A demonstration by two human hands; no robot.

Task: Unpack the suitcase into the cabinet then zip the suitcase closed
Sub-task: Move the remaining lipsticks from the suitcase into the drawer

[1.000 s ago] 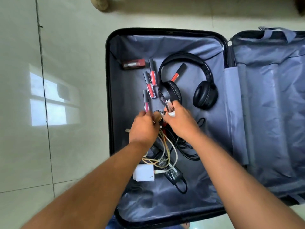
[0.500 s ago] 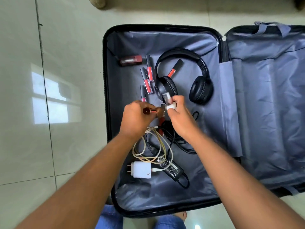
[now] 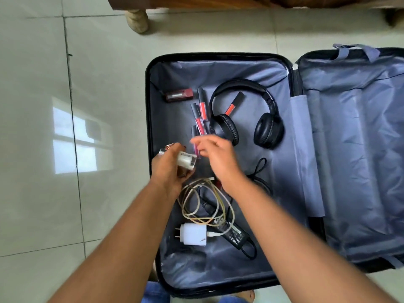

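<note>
The black suitcase [image 3: 149, 119] lies open on the floor, its grey lining showing. Inside are black headphones [image 3: 247, 110], several red lip-gloss tubes [image 3: 202, 104], a dark red box [image 3: 179, 95], a white plug charger [image 3: 194, 234], a coil of pale cable [image 3: 203, 200] and a black power adapter [image 3: 235, 232]. My left hand [image 3: 169, 169] grips a few small cosmetic containers [image 3: 185, 160], one white and clear. My right hand [image 3: 218, 155] hovers beside it, blurred, fingers spread and holding nothing.
The suitcase's other half [image 3: 354, 154] lies open on the right with only lining. A wooden furniture leg [image 3: 137, 20] stands on the tiled floor beyond the case. Bare tiles [image 3: 65, 149] stretch to the left. My knees in blue cloth [image 3: 155, 293] show at the bottom edge.
The small white container passed from my right hand into my left. My left hand shifted left with the items; my right hand let go and opened. The view pulled back and tilted up.
</note>
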